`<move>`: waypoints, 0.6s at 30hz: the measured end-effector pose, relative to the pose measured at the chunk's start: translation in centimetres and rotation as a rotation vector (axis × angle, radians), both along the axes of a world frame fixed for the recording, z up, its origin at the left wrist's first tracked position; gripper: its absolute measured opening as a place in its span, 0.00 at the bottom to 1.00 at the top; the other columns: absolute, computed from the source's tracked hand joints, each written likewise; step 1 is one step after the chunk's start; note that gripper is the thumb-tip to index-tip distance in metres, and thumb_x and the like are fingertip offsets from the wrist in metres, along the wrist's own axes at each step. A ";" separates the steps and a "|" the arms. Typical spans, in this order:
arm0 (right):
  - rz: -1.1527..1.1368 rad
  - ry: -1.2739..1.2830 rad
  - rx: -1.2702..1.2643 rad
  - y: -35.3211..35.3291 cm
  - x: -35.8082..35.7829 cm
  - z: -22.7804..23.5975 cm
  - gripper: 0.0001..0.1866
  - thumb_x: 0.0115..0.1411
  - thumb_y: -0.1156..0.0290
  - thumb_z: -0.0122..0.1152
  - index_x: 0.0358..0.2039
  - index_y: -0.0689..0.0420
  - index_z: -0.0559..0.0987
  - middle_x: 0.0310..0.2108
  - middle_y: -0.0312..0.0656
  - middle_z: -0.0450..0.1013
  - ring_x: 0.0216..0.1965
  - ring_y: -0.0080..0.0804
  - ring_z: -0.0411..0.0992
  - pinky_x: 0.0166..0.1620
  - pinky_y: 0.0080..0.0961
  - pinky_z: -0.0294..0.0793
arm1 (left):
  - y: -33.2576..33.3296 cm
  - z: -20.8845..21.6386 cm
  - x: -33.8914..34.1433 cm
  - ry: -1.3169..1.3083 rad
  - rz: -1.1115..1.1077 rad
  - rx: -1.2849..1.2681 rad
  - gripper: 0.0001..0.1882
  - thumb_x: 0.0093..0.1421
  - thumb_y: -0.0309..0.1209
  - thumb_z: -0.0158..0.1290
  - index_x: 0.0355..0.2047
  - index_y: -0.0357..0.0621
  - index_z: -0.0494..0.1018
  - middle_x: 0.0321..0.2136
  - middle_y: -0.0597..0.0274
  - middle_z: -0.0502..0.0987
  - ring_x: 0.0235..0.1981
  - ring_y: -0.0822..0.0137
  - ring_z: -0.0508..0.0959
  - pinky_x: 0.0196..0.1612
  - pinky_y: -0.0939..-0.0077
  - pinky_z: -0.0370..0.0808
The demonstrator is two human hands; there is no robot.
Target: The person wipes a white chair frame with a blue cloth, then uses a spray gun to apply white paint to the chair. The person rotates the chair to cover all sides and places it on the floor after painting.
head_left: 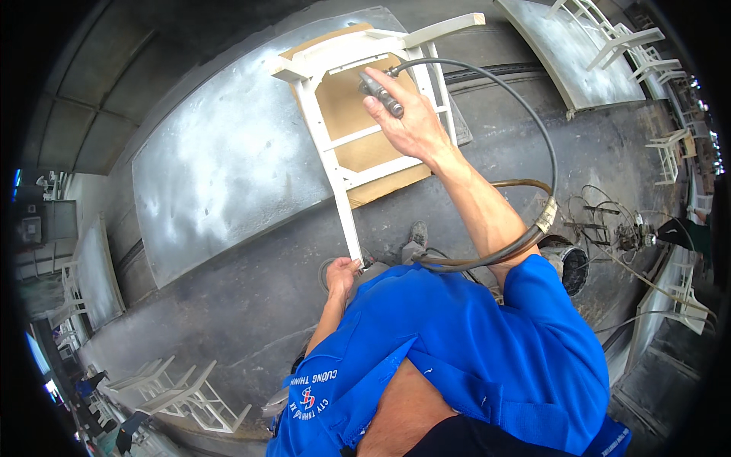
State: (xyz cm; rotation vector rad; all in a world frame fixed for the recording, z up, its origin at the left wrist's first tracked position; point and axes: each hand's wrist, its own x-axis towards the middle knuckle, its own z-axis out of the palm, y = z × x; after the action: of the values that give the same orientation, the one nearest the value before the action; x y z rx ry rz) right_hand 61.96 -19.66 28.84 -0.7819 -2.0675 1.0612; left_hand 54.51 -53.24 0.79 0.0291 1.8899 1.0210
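Observation:
A white wooden chair frame (329,164) lies tipped over on a piece of brown cardboard (384,189), one long leg pointing back toward me. My left hand (343,277) is closed round the end of that leg. Over the frame's middle, my right hand (415,126) grips a metal spray gun (384,97), its nozzle side partly hidden by the fingers. From the gun a dark hose (545,129) arcs right and comes back down past my right forearm, where tape binds it. Whether spray is leaving the gun I cannot tell.
Under the cardboard is a large grey, paint-dusted board (228,175). Another board (575,57) with white chair frames stands far right. A dark bucket (575,270) and tangled hoses (609,228) sit at my right. More white frames (202,400) stand lower left.

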 end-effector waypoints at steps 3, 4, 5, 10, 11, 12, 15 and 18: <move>-0.123 -0.059 -0.007 1.5 1.7 0.4 0.31 0.67 0.47 0.60 0.66 0.47 0.72 0.53 0.54 0.79 0.52 0.49 0.79 0.56 0.39 0.76 | 0.0 -0.2 0.3 0.012 0.034 0.006 0.11 0.60 0.29 0.67 0.38 0.36 0.79 0.31 0.57 0.84 0.30 0.68 0.81 0.35 0.72 0.78; -0.179 -0.085 -0.019 1.8 2.6 0.4 0.31 0.67 0.47 0.60 0.66 0.47 0.72 0.53 0.53 0.79 0.52 0.49 0.79 0.56 0.39 0.76 | -0.1 -0.2 0.4 0.037 0.017 0.003 0.11 0.59 0.28 0.67 0.38 0.36 0.79 0.31 0.58 0.84 0.29 0.69 0.81 0.34 0.72 0.78; -0.198 -0.100 -0.045 2.3 3.8 0.5 0.31 0.67 0.46 0.60 0.67 0.46 0.72 0.54 0.53 0.78 0.53 0.48 0.79 0.57 0.38 0.75 | -0.1 -0.3 0.4 0.043 0.012 -0.001 0.11 0.59 0.28 0.67 0.38 0.36 0.79 0.31 0.58 0.84 0.29 0.69 0.81 0.34 0.72 0.77; -0.395 -0.150 -0.044 2.5 8.0 0.6 0.30 0.67 0.47 0.62 0.67 0.42 0.73 0.55 0.53 0.79 0.56 0.46 0.77 0.59 0.38 0.74 | 0.0 0.1 -0.1 0.081 -0.076 -0.052 0.11 0.59 0.30 0.67 0.38 0.39 0.79 0.31 0.61 0.83 0.29 0.71 0.80 0.33 0.74 0.77; -0.360 -0.089 -0.104 2.0 8.8 0.5 0.30 0.67 0.48 0.62 0.67 0.42 0.73 0.54 0.52 0.79 0.56 0.44 0.77 0.58 0.37 0.75 | 0.1 0.2 -0.2 0.071 -0.104 -0.061 0.11 0.60 0.30 0.66 0.39 0.41 0.78 0.32 0.62 0.83 0.30 0.72 0.80 0.34 0.75 0.77; -0.349 -0.093 -0.159 1.4 9.6 0.4 0.29 0.67 0.48 0.62 0.67 0.42 0.73 0.53 0.50 0.80 0.55 0.43 0.77 0.57 0.37 0.75 | 0.1 0.5 -0.2 0.076 -0.102 -0.058 0.11 0.59 0.31 0.67 0.39 0.40 0.79 0.30 0.62 0.83 0.28 0.72 0.79 0.32 0.74 0.76; -0.259 -0.150 -0.322 -0.7 11.6 -0.5 0.30 0.68 0.49 0.62 0.67 0.43 0.73 0.56 0.49 0.78 0.59 0.42 0.75 0.59 0.37 0.74 | 0.4 1.3 0.0 0.054 -0.074 -0.076 0.12 0.59 0.31 0.66 0.40 0.39 0.79 0.30 0.60 0.84 0.28 0.72 0.79 0.31 0.74 0.75; -0.114 -0.175 -0.269 -2.9 12.9 -2.2 0.31 0.68 0.50 0.62 0.68 0.45 0.72 0.61 0.50 0.74 0.64 0.44 0.70 0.64 0.39 0.70 | 0.9 2.0 0.4 0.015 -0.065 -0.090 0.12 0.61 0.31 0.65 0.42 0.38 0.79 0.32 0.60 0.84 0.29 0.71 0.80 0.33 0.74 0.76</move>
State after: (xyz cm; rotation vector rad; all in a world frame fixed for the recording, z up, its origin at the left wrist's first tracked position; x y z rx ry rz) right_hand 74.87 -22.53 26.65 -1.1490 -2.0180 1.2612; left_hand 54.92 -52.36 2.82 0.0455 1.9337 0.8937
